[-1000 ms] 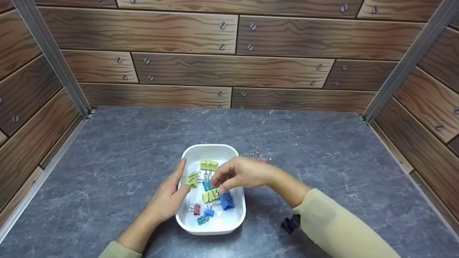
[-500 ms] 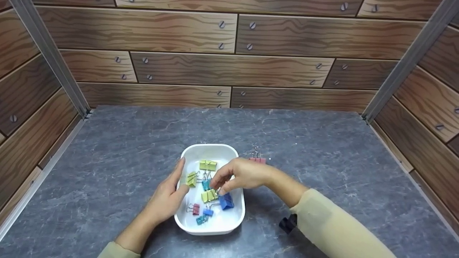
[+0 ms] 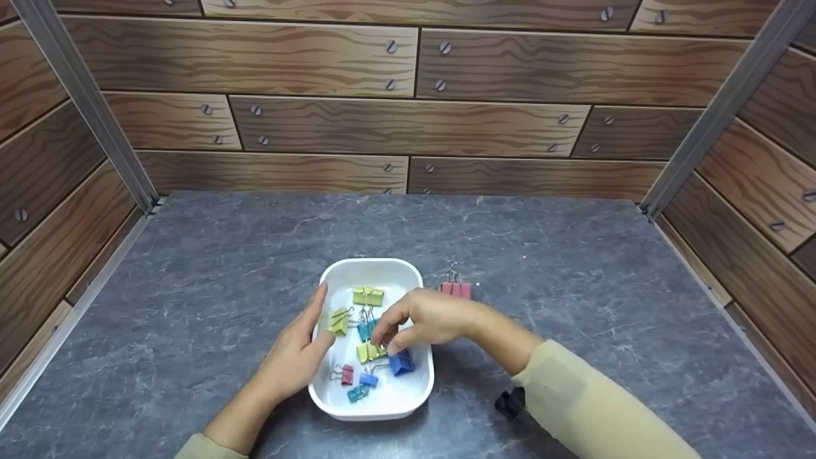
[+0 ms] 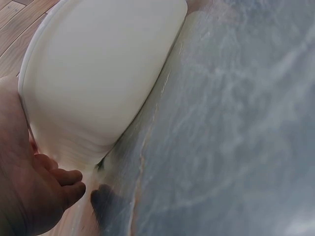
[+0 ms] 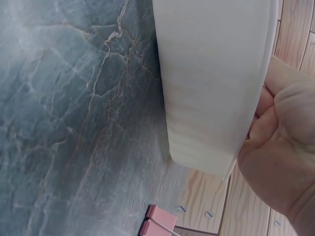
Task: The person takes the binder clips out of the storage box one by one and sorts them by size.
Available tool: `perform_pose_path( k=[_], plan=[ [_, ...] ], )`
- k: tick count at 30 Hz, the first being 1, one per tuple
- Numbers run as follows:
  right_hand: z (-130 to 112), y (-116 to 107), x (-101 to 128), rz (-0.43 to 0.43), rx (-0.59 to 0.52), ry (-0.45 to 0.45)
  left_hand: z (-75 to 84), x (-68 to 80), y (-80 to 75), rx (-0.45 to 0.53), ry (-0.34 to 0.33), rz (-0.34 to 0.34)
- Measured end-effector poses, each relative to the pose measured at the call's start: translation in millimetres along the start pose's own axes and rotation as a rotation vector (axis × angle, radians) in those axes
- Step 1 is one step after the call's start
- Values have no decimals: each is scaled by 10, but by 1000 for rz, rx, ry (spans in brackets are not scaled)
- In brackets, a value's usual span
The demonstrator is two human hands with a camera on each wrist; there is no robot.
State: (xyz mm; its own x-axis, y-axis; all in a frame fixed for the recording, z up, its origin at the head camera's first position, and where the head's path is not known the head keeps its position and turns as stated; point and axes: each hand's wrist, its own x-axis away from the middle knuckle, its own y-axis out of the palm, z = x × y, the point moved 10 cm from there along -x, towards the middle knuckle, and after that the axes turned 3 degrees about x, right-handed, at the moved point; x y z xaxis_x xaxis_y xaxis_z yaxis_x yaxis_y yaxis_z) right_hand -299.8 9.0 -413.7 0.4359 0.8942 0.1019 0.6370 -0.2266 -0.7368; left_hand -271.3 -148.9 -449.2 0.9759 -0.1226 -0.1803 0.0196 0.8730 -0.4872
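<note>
A: White dish [image 3: 408,392] at 6 o'clock on the grey stone-patterned table [image 3: 191,268]. Which hand steadies it, and how?

B: Left hand [image 3: 296,354], fingers straight and flat against the dish's 9 o'clock wall; the left wrist view shows the palm laid on the outside. This bracing would stop the dish sliding.

A: And the right hand [image 3: 424,319]?

B: Over the 3 o'clock rim, fingertips curled down among the clips, at the yellow clip [image 3: 371,351] and blue clip [image 3: 401,363]. Whether they already pinch either clip I cannot tell; the knuckles hide the tips.

A: Other contents?

B: 2 more yellow-green clips [image 3: 369,296] toward 12 o'clock, a teal clip [image 3: 365,329] at centre, a small red clip [image 3: 346,374] near 7 o'clock.

A: Outside the dish?

B: 1 pink clip [image 3: 455,290] on the table at 2 o'clock, apart from the rim.
</note>
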Motion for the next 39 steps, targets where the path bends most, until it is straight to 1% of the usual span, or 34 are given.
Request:
perform_pose_path(
  k=[9, 18, 25, 28, 32, 39],
  plan=[
    [-8, 22, -4, -8, 36, 4, 7, -2, -4, -9, 11, 6],
    [5, 57, -5, -15, 49, 18, 9, -11, 13, -9, 5, -1],
    [-25, 62, -2, -17, 88, -7, 15, -10, 18, -10, 4, 5],
    [-22, 54, 3, -13, 65, -6, 11, -9, 18, -13, 4, 8],
    [-12, 27, 8, 6, 2, -13, 8, -8, 13, -13, 4, 2],
    [5, -16, 14, 40, -92, -13, -21, -16, -41, 35, 6, -23]
  ],
)
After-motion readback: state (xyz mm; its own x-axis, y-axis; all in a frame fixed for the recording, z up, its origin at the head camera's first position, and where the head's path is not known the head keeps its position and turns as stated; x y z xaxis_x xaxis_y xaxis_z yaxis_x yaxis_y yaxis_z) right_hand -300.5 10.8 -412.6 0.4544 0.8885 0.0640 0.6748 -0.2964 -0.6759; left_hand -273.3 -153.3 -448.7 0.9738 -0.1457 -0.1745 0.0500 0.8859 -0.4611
